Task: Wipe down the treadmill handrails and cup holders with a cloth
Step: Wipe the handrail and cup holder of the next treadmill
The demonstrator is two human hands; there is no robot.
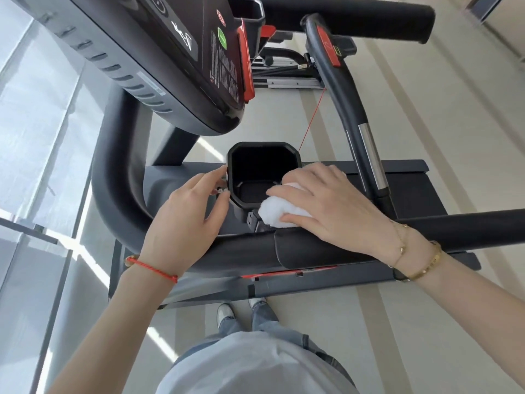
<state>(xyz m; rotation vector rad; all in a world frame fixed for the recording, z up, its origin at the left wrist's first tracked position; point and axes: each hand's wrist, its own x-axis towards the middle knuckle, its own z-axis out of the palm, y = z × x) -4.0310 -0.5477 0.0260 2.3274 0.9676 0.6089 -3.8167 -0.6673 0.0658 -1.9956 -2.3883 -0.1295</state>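
My right hand [326, 203] curls around the bunched white cloth [279, 213], pressing it against the near right rim of the black cup holder [262, 173]. My left hand [187, 217], fingers loosely bent and holding nothing, touches the holder's left edge.

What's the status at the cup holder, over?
Right hand grips white cloth at cup holder rim. Left hand touches the holder's outer side. Nothing blocking.
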